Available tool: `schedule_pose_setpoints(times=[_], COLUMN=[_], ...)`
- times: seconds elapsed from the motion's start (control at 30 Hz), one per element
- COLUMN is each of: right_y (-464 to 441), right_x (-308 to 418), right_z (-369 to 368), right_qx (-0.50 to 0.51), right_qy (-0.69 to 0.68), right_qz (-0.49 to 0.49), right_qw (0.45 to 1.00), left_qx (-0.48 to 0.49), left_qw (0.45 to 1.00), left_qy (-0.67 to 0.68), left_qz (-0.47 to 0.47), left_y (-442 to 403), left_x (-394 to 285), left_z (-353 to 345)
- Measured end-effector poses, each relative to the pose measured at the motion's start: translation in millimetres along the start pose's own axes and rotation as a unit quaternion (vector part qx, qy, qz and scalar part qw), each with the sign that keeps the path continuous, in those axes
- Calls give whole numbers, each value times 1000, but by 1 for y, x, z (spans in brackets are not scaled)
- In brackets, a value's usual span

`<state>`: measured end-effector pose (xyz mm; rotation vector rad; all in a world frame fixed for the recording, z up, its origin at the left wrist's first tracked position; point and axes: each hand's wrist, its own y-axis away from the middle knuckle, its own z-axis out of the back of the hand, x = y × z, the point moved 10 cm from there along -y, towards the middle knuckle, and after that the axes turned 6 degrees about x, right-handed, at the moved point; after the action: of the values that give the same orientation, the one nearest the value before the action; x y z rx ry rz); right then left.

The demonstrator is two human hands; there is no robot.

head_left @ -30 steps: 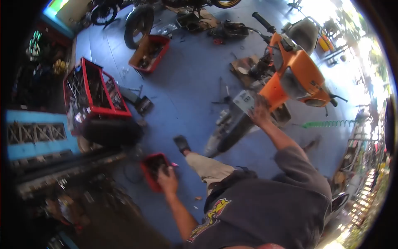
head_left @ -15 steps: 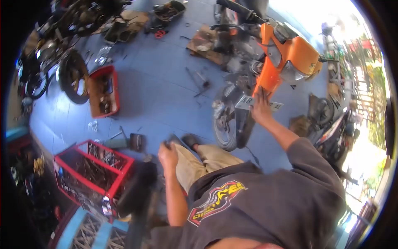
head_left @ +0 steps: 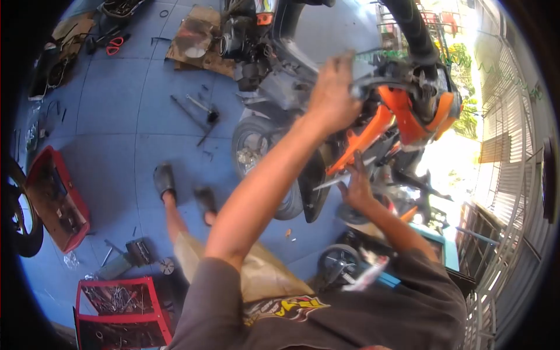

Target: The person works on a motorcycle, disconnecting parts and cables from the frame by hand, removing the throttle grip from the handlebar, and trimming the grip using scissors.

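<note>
An orange motorcycle front fairing (head_left: pixel 364 140) stands in the right half of the head view. My right hand (head_left: pixel 359 189) is at its lower end, with one finger stretched up along the panel and the thumb apart from it, beside the edge-on licence plate (head_left: pixel 329 183). My left hand (head_left: pixel 335 96) is higher up, left of the dark handlebar area (head_left: pixel 402 79). Its fingers look curled together but are blurred, and what they hold, if anything, is hidden. Below the hands is the front wheel (head_left: pixel 256 143), partly covered by my left forearm.
A red tool rack (head_left: pixel 119 315) stands at lower left, with a red box (head_left: pixel 58 198) above it. Loose tools (head_left: pixel 198 114) lie on the blue tiled floor (head_left: pixel 111 157). Stained cardboard (head_left: pixel 198 41) lies near the motorcycle. Other parts and a small wheel (head_left: pixel 338 262) sit at right.
My left hand has risen from near my lap to the upper front of the motorcycle. My right hand stays at the lower fairing. The view has turned and moved nearer to the motorcycle.
</note>
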<state>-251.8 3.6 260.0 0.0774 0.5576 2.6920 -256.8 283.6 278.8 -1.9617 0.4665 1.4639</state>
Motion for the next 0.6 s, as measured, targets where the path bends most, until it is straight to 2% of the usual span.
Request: schedule_pose_setpoints(times=[0.03,0.07,0.13,0.17,0.2,0.27,0.4,0.5,0.57,0.6], right_y=[-2,-1,4,4,3,2,8,9,2,1], right_x=[0,-4,-9,-2,-2,-6,-8,8,17,19], right_z=[1,0,-4,5,8,3,4,23,41,56], right_qx=[-19,-22,2,-35,-49,-11,-27,-30,-38,-95], right_qy=[-18,-19,-10,-4,-15,-20,-29,-24,-10,-44], right_qz=[12,4,-23,-4,-13,-28,-42,-66,-71,-99], right_qw=[1000,1000,1000,999,999,999,998,997,997,990], left_qx=[-42,-34,146,146,163,162,247,257,269,275], left_qw=[998,998,986,982,980,979,966,959,960,961], left_qy=[2,5,60,105,96,62,68,4,5,18], left_qz=[-51,-52,48,62,56,102,39,118,72,38], left_y=[-14,-21,-34,-36,-33,-16,11,10,6,5], left_x=[-9,-8,6,13,15,11,-8,11,7,1], left_z=[4,0,-44,-50,-56,-39,-33,-30,-35,-36])
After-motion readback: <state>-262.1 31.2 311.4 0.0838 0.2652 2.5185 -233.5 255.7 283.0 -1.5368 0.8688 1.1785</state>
